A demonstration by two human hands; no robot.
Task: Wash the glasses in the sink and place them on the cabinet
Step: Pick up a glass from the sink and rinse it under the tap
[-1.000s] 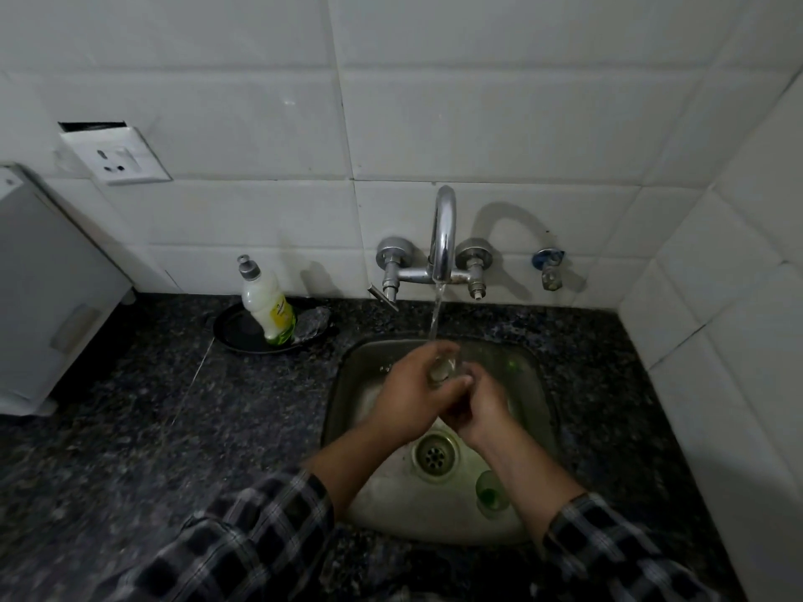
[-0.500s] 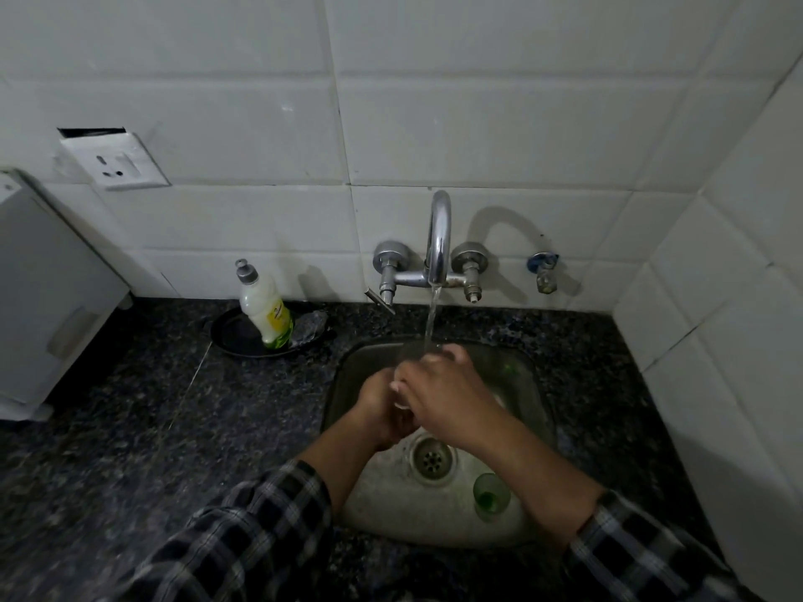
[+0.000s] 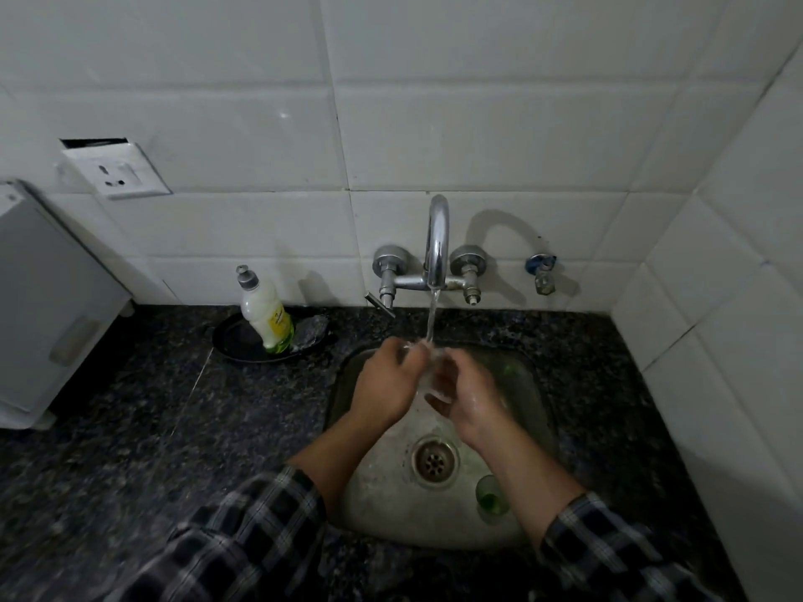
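**Clear glass held under the running tap, a second glass waiting by the drain**

Both hands are over the steel sink point(image 3: 539, 427), meeting under the thin stream of water point(image 3: 431, 317) that falls from the curved chrome tap point(image 3: 436, 241). Between them sits a clear drinking glass point(image 3: 430, 375), hard to make out because it is see-through and wet. The left hand point(image 3: 384, 384) has its fingers curled round the glass from the left side. The right hand point(image 3: 467, 397) cups it from the right, fingers bent in against the glass wall; how far they wrap I cannot tell. Both forearms come out of checked sleeves point(image 3: 260, 527).

Down in the basin, near the front right and just beside the round drain point(image 3: 434, 460), a second small glass point(image 3: 490, 499) with a green tint at its bottom stands upright, partly hidden by the right forearm. Something green point(image 3: 509, 372) lies blurred at the back right of the basin; what it is I cannot say.

On the dark speckled stone counter point(image 3: 174, 406) to the left of the sink, a black dish point(image 3: 234, 341) carries a dish soap bottle point(image 3: 265, 312) and a crumpled scrubber point(image 3: 310, 328). A white appliance point(image 3: 43, 306) stands at the far left, and a wall socket point(image 3: 115, 171) sits on the white tiles above it
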